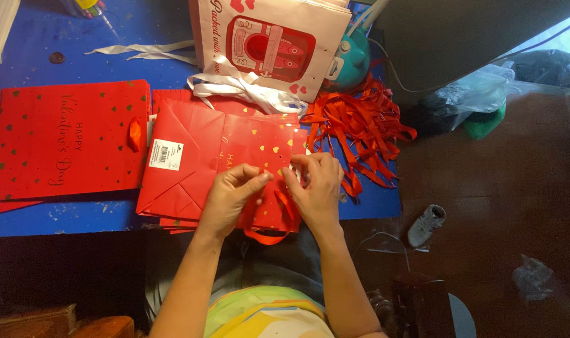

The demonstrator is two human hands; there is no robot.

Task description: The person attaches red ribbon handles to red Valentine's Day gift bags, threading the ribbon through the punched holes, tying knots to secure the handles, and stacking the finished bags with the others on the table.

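Red paper gift bag lies flat on stack of same at near edge of blue table; red ribbon handle loops off edge toward lap. Left hand pinches bag's top edge, right hand pinches beside it, fingertips near punched hole. Loose red ribbons just right, finished bag left, white bags behind. Risk, judging by grip: hard tug could tear paper at hole; ribbon may slip back out
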